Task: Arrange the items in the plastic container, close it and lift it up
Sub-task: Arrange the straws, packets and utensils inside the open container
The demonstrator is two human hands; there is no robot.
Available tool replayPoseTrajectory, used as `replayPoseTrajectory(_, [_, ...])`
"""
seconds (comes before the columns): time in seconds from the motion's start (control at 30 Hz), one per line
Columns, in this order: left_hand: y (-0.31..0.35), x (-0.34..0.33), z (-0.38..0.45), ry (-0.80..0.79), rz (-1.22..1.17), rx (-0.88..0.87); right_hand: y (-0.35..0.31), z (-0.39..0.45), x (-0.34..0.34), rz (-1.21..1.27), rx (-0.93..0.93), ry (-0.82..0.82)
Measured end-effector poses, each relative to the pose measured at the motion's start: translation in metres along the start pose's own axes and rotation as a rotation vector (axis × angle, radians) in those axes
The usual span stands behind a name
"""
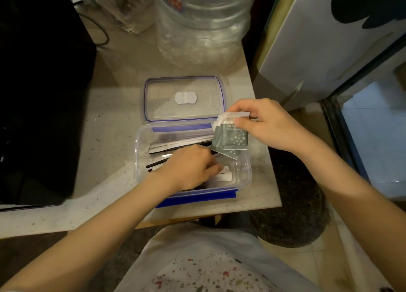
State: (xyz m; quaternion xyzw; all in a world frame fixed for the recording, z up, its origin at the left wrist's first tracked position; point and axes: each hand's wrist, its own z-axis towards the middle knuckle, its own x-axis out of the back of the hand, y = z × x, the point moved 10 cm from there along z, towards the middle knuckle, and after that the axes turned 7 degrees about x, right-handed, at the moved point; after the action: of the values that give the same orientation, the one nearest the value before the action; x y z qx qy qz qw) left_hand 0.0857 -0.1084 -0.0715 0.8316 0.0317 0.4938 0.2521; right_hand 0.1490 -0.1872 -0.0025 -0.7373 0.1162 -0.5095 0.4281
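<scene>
A clear plastic container (140, 159) with blue clips sits open on the countertop. Its clear lid (184, 98), blue-rimmed, lies flat just behind it. Inside are long black-and-white packets (175, 143) and small white items (225, 177). My left hand (189, 166) reaches down into the container, fingers curled over the items at its middle; whether it grips one is hidden. My right hand (265, 124) holds a few grey-green sachets (231, 141) with star print above the container's far right corner, pinched at their white top edge.
A large clear water jug (202, 23) stands behind the lid. A black appliance (39, 93) fills the left. A white fridge door (329, 49) is at the right. The counter edge (276, 203) ends just right of the container, above a dark round stool (292, 214).
</scene>
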Motion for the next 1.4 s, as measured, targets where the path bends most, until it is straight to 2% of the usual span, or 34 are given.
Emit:
replayPoseTrajectory(0.1, [0.008,0.002,0.011,0.068,0.112,0.027,0.005,-0.001,0.012,0.090,-0.009,0.068])
replayPoseTrajectory(0.27, [0.019,0.002,0.017,0.078,0.135,0.046,0.012,-0.005,0.018,0.247,-0.025,0.073])
replayPoseTrajectory(0.4, [0.027,-0.003,0.020,0.112,0.267,0.013,0.021,-0.007,0.017,0.338,-0.086,0.080])
replayPoseTrajectory(0.73, [0.044,-0.016,0.026,0.010,0.473,-0.103,0.042,-0.015,0.018,0.494,-0.199,0.124])
replayPoseTrajectory(0.9, [0.047,-0.014,0.026,-0.039,0.460,-0.162,0.044,-0.017,0.018,0.495,-0.198,0.118])
replayPoseTrajectory(1.13, [0.054,-0.019,0.020,-0.012,0.535,-0.236,0.044,-0.017,0.022,0.458,-0.210,0.126])
replayPoseTrajectory(1.4, [0.041,-0.014,0.028,-0.013,0.348,-0.167,0.031,-0.007,0.028,0.459,-0.159,0.150])
